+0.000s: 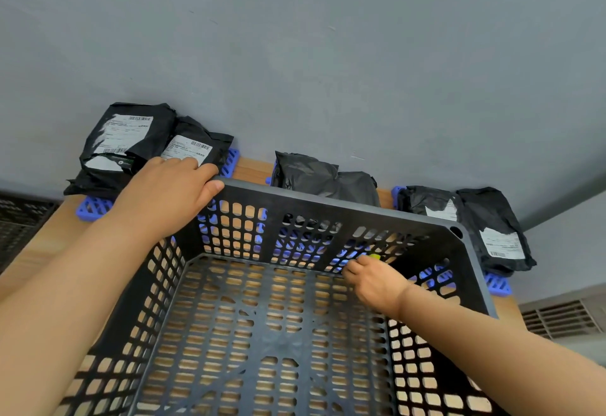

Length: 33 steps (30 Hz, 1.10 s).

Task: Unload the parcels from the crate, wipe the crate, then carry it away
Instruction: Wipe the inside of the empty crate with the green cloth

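- The grey wall (328, 54) fills the upper half, directly behind the counter.
- The wooden counter (42, 238) carries everything; its surface shows through the holes of the crate.
- The black crate (328, 207) with lattice walls stands in the near middle of the counter, and no parcel lies inside it.
- Black parcels lie along the wall beyond the crate: a left pair (128, 143) with white labels, a middle pair (314, 176) partly hidden by the crate's far rim, and a right pair (492, 228) beside the far right corner.
- Blue plastic grids (93, 207) lie under the parcels (seen also through the far wall of the crate).
- The left hand (170, 192) holds the far left corner of the rim, thumb curled over the edge, and covers part of the nearest label.
- The right hand (373, 279) is inside the crate at the far wall, fingers curled around a small yellow-green piece (373, 256) (I cannot tell what it is).
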Tool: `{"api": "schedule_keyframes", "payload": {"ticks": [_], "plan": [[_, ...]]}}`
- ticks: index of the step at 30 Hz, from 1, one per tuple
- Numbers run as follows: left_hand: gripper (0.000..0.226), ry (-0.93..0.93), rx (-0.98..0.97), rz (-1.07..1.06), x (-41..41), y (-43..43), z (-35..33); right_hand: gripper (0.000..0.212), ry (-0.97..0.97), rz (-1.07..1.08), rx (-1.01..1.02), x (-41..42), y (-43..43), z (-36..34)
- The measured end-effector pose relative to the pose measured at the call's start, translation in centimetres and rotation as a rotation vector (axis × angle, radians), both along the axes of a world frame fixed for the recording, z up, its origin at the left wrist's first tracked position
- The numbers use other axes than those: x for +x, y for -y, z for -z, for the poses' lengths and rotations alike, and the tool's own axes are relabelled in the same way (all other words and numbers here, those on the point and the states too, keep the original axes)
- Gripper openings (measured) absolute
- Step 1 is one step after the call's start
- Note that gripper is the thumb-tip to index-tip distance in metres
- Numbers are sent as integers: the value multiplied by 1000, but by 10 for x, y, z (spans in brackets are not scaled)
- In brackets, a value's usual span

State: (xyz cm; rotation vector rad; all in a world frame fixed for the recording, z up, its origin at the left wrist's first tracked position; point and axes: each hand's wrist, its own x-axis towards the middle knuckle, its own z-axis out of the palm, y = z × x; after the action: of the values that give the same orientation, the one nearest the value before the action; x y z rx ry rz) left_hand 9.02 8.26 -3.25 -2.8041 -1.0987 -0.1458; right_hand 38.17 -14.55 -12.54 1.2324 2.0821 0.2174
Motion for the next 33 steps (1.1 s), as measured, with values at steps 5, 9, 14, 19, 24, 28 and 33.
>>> {"api": "schedule_keyframes", "payload": {"ticks": [5,9,14,19,24,28,33], "plan": [[53,28,-8,7,-3,1,-2,8,0,47,140,3,11,-56],[52,14,-11,11,-3,0,-2,10,59,154,255,1,26,-105],[51,2,-16,4,-5,1,-2,18,191,276,272,-4,37,-131],[52,2,8,8,-6,-2,0,36,258,420,196,-12,38,-100],[61,7,11,20,-5,-3,2,38,245,462,168,-12,38,-59],[57,-7,7,7,-4,-2,-1,40,236,474,106,-13,34,-33],[52,-12,4,4,-4,-3,-1,41,89,627,5,-25,26,-6]]}}
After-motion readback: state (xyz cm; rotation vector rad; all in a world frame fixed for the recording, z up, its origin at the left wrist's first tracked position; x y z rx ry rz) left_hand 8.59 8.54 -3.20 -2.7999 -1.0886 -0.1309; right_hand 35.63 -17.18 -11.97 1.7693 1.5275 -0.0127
